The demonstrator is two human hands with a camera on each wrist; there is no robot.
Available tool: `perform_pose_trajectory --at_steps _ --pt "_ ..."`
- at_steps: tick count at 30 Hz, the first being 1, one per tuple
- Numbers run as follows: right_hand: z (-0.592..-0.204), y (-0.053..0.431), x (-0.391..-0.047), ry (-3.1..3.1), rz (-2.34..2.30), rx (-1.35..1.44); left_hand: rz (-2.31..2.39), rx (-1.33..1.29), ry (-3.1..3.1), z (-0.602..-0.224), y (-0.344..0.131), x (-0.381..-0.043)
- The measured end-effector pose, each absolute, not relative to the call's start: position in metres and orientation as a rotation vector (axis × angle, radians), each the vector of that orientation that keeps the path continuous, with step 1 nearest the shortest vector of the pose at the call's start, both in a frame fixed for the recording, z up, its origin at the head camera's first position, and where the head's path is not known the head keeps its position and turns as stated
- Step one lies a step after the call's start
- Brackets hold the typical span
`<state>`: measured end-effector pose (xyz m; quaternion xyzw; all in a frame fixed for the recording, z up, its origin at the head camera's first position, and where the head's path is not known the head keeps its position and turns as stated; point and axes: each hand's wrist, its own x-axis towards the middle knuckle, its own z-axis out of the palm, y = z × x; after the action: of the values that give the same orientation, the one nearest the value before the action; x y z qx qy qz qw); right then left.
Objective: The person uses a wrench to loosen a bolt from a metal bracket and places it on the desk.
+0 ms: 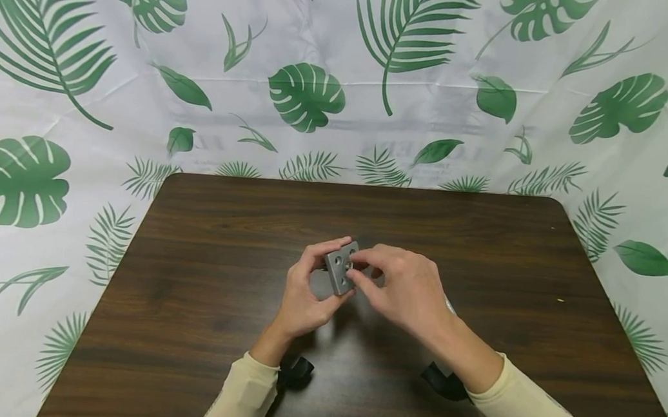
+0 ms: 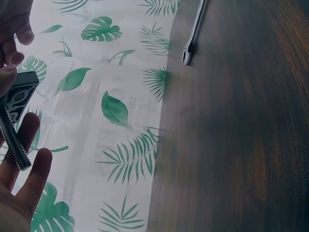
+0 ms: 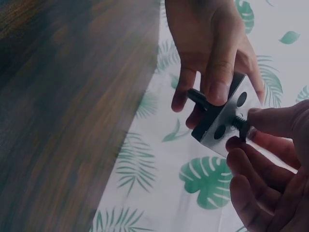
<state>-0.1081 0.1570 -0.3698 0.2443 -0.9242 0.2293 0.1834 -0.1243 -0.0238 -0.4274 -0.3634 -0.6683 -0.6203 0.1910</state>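
Between both hands is a grey metal plate point(image 1: 338, 275) with several round holes, tilted and lifted off the table. My left hand point(image 1: 306, 300) grips it by opposite edges, fingers above and thumb below. With thumb and fingertips my right hand point(image 1: 406, 288) pinches the end of a bolt point(image 3: 239, 122) at the plate's face. Some thread shows between those fingertips and the plate in the right wrist view. From the plate's other side, a long threaded shank point(image 2: 14, 142) sticks out past the left fingers. The pinching fingers partly hide the bolt's end.
A silver wrench point(image 2: 192, 41) lies on the dark wooden table point(image 1: 222, 226); the right arm mostly hides it in the head view. Black straps point(image 1: 297, 372) sit at the wrists. A leaf-print white sheet point(image 1: 334, 40) hangs behind the table. A tiny yellow scrap point(image 1: 560, 300) lies at right.
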Motion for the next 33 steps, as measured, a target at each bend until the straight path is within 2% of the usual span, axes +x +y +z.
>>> perform_pose_trajectory --at_steps 9,23,33 --pt "-0.3701 0.1572 -0.1085 -2.532 0.669 0.817 -1.748 -1.020 -1.861 -0.4261 -0.0240 -0.1246" --pt "-0.3703 0.1580 -0.1059 -2.604 0.678 0.629 -1.732 -1.030 -1.872 -0.4279 -0.0241 -0.1239" --pt "-0.3727 0.1585 -0.1080 -2.511 0.688 0.826 -1.728 -1.029 -1.868 -0.4260 -0.0242 -0.1247"
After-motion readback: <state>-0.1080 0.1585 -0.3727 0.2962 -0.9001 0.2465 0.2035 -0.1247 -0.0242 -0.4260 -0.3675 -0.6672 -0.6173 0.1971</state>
